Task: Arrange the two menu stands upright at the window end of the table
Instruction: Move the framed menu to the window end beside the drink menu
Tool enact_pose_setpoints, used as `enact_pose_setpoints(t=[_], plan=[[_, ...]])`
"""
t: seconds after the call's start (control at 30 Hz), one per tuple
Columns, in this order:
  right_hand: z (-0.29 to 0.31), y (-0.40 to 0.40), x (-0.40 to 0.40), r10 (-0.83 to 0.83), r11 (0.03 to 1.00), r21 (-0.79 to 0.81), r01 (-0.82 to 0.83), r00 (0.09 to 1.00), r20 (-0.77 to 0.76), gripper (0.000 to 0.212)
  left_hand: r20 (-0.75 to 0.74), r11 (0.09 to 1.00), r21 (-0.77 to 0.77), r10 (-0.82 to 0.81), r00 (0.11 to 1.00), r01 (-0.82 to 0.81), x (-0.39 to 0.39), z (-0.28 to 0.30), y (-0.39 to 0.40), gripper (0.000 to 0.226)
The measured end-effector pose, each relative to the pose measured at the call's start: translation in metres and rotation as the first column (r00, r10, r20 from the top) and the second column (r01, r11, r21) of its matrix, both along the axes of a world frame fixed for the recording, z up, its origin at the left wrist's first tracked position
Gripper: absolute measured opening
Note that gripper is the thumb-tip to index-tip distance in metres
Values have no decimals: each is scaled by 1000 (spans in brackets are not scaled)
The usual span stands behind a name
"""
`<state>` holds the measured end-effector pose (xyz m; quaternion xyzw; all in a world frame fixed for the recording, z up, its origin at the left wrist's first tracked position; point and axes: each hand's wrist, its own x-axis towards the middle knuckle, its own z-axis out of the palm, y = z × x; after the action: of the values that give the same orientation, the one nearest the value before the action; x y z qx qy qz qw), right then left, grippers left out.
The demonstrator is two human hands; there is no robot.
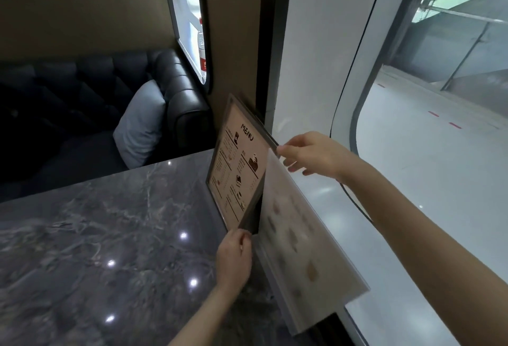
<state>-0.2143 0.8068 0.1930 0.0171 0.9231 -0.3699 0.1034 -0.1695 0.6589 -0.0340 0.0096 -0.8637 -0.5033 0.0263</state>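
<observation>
The left hand [233, 256] pinches the near lower corner of the brown menu stand [237, 164], fingers closed on its edge, most likely to steady the foot while the top is set straight. The right hand [310, 154] reaches over from the window side, fingertips closed on the top near corner of that same stand, apparently tipping it upright. The stand rises between the two hands, its printed face turned toward the left hand's side, standing nearly upright with a slight lean.

The second menu stand [299, 238], pale and frosted, sits just under the right forearm, leaning along the window edge and overlapping the brown one's near side. Neither hand grips it, so it probably still needs squaring.

The worktop [96, 235] left of the left hand is dark grey marble with glossy light spots. Beyond the hands are a dark padded bench [165, 84] with a pale cushion [140, 125]; the window [439, 98] lies past the right hand.
</observation>
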Motion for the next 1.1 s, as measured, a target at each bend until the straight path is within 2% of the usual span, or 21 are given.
enact_pose_setpoints(t=[0.07, 0.17, 0.23, 0.33, 0.37, 0.43, 0.53, 0.6, 0.73, 0.9, 1.1], plan=[[-4, 0, 18, 2, 999, 35, 2, 995, -103, 47, -52, 993, -89, -80, 995, 76, 14, -6, 7, 23], [-13, -2, 43, 15, 999, 37, -8, 982, -187, 51, 14, 940, -229, -255, 967, 251, 31, -20, 17, 44], [-19, -3, 56, 21, 1000, 25, -16, 982, -190, 50, 88, 852, -384, -349, 933, 355, 40, -33, 21, 56], [-26, -4, 68, 21, 999, 37, -14, 982, -190, 40, 304, 655, -571, -391, 869, 495, 53, -50, 24, 59], [-28, -4, 70, 6, 999, 41, 3, 978, -207, 37, 343, 597, -603, -404, 848, 529, 56, -54, 25, 60], [-30, -2, 70, -57, 998, 21, 64, 965, -257, 31, 389, 548, -615, -415, 822, 568, 61, -59, 26, 61], [-34, 1, 67, -124, 991, 11, 137, 928, -351, 27, 399, 516, -631, -425, 813, 579, 59, -59, 23, 61], [-36, 1, 65, -113, 990, 36, 138, 911, -396, 29, 390, 488, -654, -438, 810, 578, 56, -57, 22, 60], [-32, 1, 65, -67, 993, 62, 97, 925, -373, 30, 399, 471, -655, -448, 800, 590, 55, -51, 17, 59], [-22, 3, 65, -79, 996, 12, 89, 932, -353, 30, 368, 527, -645, -420, 830, 553, 61, -44, 4, 61], [-21, 8, 60, -103, 994, -7, 108, 925, -365, 30, 349, 539, -644, -426, 835, 544, 69, -40, -11, 60]])
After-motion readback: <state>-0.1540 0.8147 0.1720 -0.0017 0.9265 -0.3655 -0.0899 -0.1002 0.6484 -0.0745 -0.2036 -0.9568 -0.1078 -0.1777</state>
